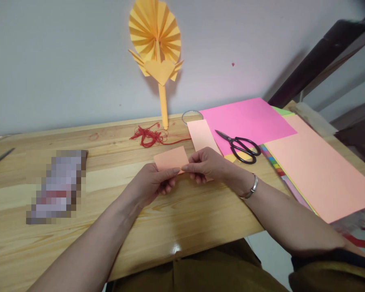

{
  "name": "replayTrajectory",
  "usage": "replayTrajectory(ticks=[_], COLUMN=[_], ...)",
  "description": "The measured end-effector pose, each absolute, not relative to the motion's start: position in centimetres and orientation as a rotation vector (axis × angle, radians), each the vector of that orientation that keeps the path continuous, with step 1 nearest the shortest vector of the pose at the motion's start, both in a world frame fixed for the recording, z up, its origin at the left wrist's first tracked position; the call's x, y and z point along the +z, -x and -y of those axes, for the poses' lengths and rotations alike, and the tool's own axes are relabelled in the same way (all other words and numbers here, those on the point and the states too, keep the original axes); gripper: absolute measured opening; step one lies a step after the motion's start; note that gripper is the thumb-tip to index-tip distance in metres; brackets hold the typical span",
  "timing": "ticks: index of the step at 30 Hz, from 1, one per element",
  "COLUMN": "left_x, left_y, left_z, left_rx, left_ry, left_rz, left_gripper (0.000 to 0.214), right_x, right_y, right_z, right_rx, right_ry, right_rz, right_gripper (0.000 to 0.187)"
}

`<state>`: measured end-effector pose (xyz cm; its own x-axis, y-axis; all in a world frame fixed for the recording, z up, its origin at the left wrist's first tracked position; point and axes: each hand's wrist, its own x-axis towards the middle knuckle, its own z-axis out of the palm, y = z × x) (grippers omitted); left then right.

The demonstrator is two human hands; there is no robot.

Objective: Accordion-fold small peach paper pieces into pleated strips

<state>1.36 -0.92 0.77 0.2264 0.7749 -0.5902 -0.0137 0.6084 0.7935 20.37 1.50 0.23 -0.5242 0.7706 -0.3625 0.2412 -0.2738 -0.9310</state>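
Both of my hands pinch a small peach-coloured paper rectangle just above the wooden table. My left hand grips its lower edge from the left, thumb and forefinger closed. My right hand, with a silver bracelet on the wrist, pinches the same edge from the right. The fingertips of the two hands nearly touch.
A peach paper strip lies just behind my right hand. Black scissors rest on a pink sheet. A large peach sheet covers a stack of coloured paper at right. Red thread, a tape roll, a yellow paper fan on the wall.
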Motion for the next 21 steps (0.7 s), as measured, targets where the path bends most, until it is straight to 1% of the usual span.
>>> replayTrajectory(ticks=[3,11,21], left_x=[0.57,0.96,0.82], left_y=[-1.29,-1.43,-0.97], left_z=[0.99,1.33,0.64], left_rx=[0.625,0.667,0.711], left_ry=[-0.788,-0.943,-0.838], left_rz=[-1.264,-1.353,-1.283], left_gripper=[0.023,0.023,0.017], right_x=[0.19,0.79,0.71], right_y=[-20.33,-19.89,-20.42], right_z=[-1.41,-1.11,-1.8], right_rx=[1.844,1.83,1.81], right_ry=[1.232,1.206,1.236], right_rz=[1.601,1.614,1.513], right_gripper=[0.033,0.035,0.031])
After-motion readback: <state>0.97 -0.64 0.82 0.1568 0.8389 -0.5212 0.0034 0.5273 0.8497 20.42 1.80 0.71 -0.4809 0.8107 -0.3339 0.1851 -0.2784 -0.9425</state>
